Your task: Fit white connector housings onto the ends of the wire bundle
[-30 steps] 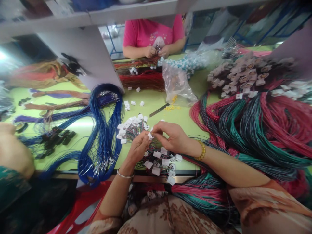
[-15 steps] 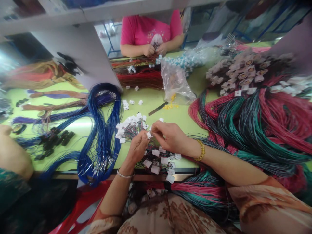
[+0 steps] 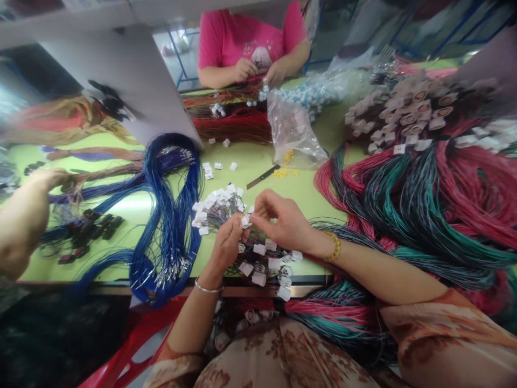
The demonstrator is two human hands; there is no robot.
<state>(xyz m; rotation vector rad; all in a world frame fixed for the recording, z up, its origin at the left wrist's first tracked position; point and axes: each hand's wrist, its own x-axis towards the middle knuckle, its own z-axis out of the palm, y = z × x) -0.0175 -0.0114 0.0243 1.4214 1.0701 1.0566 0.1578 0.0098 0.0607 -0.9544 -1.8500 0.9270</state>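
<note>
A small white plastic connector (image 3: pixel 245 220) is pinched between the thumb and fingers of my left hand (image 3: pixel 229 240). My right hand (image 3: pixel 283 218) is closed at the connector's right side, thumb and forefinger together; what lies between those fingertips is too small to make out. Just behind my left hand a cluster of white connectors (image 3: pixel 214 205) on thin wires spreads over the green table (image 3: pixel 169 221). More white wired connectors (image 3: pixel 258 277) lie below my hands, near the table's front edge.
Blue wire bundles (image 3: pixel 161 215) lie left, red, black and green ones (image 3: pixel 404 199) right. Ahead are a knife-like blade (image 3: pixel 262 177), small yellow parts (image 3: pixel 285 171) and a clear plastic bag (image 3: pixel 293 129). A co-worker in pink (image 3: pixel 250 48) sits opposite; another person's arm (image 3: pixel 28 215) reaches in left.
My right hand has shifted slightly, its fingers more arched at the connector. At the left, the neighbour's arm has reached forward over the wires. Opposite, the co-worker's hands have moved apart.
</note>
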